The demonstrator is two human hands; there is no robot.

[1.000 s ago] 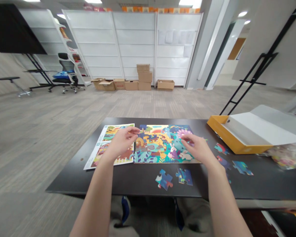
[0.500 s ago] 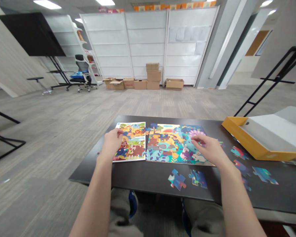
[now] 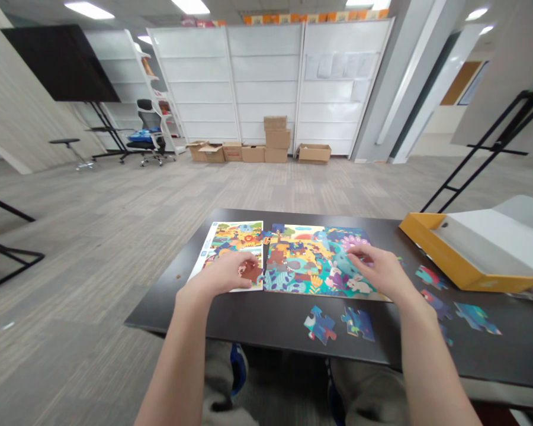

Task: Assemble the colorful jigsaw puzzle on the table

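A colourful jigsaw puzzle (image 3: pixel 302 278) of jungle animals lies on the dark table (image 3: pixel 266 331), with a printed picture sheet (image 3: pixel 235 236) right against its left side. My left hand (image 3: pixel 222 273) rests on the lower part of that sheet, fingertips beside a brown printed animal. My right hand (image 3: pixel 377 271) lies on the puzzle's right part, fingers on the teal area, holding nothing visible. Two loose puzzle pieces (image 3: pixel 320 325) (image 3: pixel 357 323) lie just below the puzzle. Several more pieces (image 3: pixel 436 303) lie to the right.
A yellow box tray (image 3: pixel 426 242) with a white lid (image 3: pixel 493 236) stands at the table's right end. My knees show below the table's front edge. Cardboard boxes (image 3: pixel 270 139) stand far off by white shelving, beyond a carpeted floor.
My left hand has slid down the picture sheet toward the table's front edge. My right hand has barely moved. The view has hardly shifted since the last frame.
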